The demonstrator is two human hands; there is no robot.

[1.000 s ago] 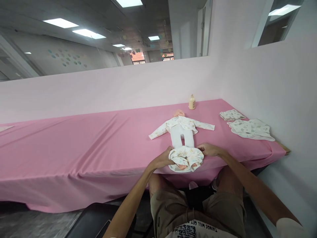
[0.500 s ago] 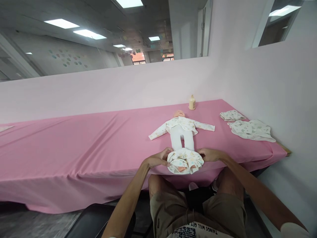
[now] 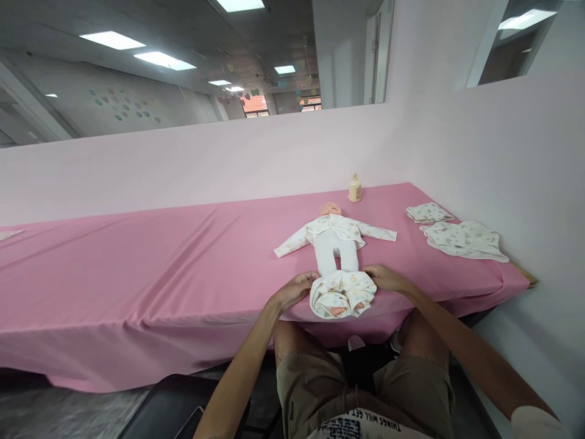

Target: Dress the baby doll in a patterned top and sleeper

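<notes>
A baby doll point(image 3: 326, 244) lies on its back, head away from me, in a patterned long-sleeved top point(image 3: 343, 228) with its arms spread. White patterned baby trousers point(image 3: 342, 285) are bunched around its lower legs, and its feet show in the leg openings near the table's front edge. My left hand point(image 3: 296, 289) is closed at the left edge of the trousers' waistband, fingertips on the cloth. On the other side, my right hand point(image 3: 384, 278) pinches the right edge of the waistband. Some fingertips of both hands are hidden by the fabric.
A pink cloth covers the long table point(image 3: 192, 268). Behind the doll's head stands a cream pump bottle point(image 3: 354, 188). Folded patterned cloth point(image 3: 428, 213) and a spread baby garment point(image 3: 465, 239) lie at the right, by the wall. A black chair point(image 3: 169, 402) is at lower left.
Both hands have shifted slightly up along the trousers' sides, toward the doll's body. The waistband edge is a little higher on the legs. The doll has stayed in place.
</notes>
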